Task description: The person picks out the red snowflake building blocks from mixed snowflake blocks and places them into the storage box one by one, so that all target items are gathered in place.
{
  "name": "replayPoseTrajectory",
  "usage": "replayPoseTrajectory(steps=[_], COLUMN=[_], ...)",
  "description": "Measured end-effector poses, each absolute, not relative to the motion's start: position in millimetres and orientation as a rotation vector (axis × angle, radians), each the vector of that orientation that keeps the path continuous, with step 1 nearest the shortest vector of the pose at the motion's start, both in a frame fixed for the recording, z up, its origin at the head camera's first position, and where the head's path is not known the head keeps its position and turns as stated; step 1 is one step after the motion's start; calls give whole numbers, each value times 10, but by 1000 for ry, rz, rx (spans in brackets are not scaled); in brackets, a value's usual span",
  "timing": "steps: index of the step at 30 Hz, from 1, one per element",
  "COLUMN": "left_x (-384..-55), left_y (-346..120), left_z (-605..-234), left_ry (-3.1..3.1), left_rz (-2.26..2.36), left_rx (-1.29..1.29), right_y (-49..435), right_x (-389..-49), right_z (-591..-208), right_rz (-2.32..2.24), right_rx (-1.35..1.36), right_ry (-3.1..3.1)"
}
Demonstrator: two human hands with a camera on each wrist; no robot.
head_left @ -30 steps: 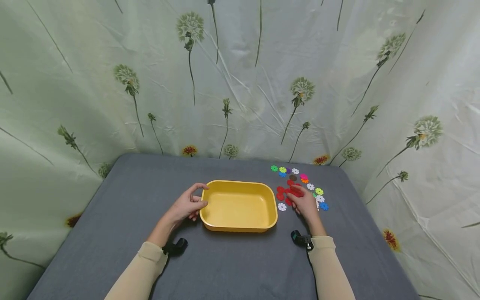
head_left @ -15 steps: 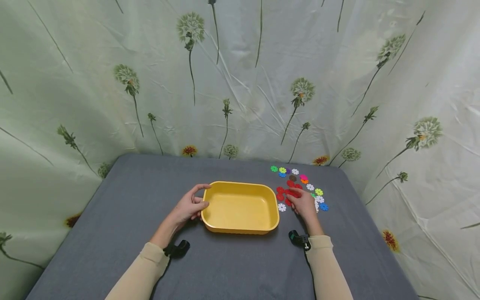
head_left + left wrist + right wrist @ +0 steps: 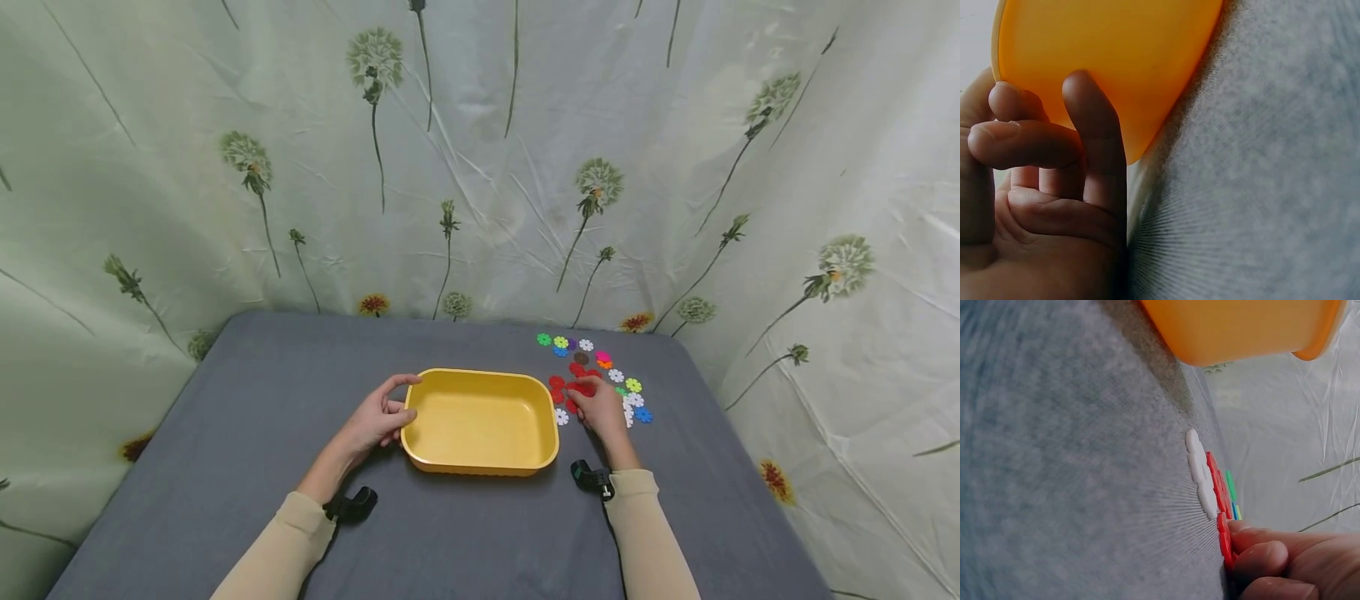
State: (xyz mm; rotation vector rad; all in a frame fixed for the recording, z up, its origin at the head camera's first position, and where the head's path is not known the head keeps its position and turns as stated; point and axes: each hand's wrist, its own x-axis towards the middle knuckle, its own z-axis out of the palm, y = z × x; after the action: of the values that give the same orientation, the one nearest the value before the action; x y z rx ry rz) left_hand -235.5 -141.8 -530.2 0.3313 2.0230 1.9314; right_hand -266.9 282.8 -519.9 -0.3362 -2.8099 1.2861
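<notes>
My left hand (image 3: 377, 417) holds the left end of a yellow plastic tub (image 3: 480, 421), with the thumb over the rim and the index finger on its far corner. In the left wrist view the little finger touches the outer wall of the tub (image 3: 1116, 50). Right of the tub, my right hand (image 3: 602, 410) reaches down to a cluster of red flower-shaped discs (image 3: 557, 396). Its bent fingertips touch the red disc (image 3: 1224, 540) lying flat on the cloth; some red discs are hidden under the hand. A white disc (image 3: 1199, 472) lies beside them.
Green (image 3: 543, 340), white, yellow, brown, pink, orange and blue (image 3: 642, 415) discs lie loosely around the red ones. The table wears a grey cloth (image 3: 480, 533). A dandelion-print curtain (image 3: 480, 167) hangs behind and at both sides.
The head view has shifted slightly. The right hand stays at the red discs, its fingertips slightly nearer together. The left hand keeps its place on the tub.
</notes>
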Motion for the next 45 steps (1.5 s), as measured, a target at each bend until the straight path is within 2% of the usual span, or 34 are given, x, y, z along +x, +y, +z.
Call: replayPoseTrajectory(steps=[10,26,45], left_x=[-2360,-2355,-2281], left_y=[-1398,-1354,-1280], left_z=[-5290,-5280,-5276], left_ry=[2047,2049,2012], left_rz=[1913,1918,1940], left_rx=[331,310,326], right_y=[2926,3006,2535], right_x=[-2693,-2743,-2586], right_z=[-5196,-5068,-4553], right_rz=[1554,1946,2218], right_rx=[-482,-564,-402], right_ry=[-2727,-2515,-2335])
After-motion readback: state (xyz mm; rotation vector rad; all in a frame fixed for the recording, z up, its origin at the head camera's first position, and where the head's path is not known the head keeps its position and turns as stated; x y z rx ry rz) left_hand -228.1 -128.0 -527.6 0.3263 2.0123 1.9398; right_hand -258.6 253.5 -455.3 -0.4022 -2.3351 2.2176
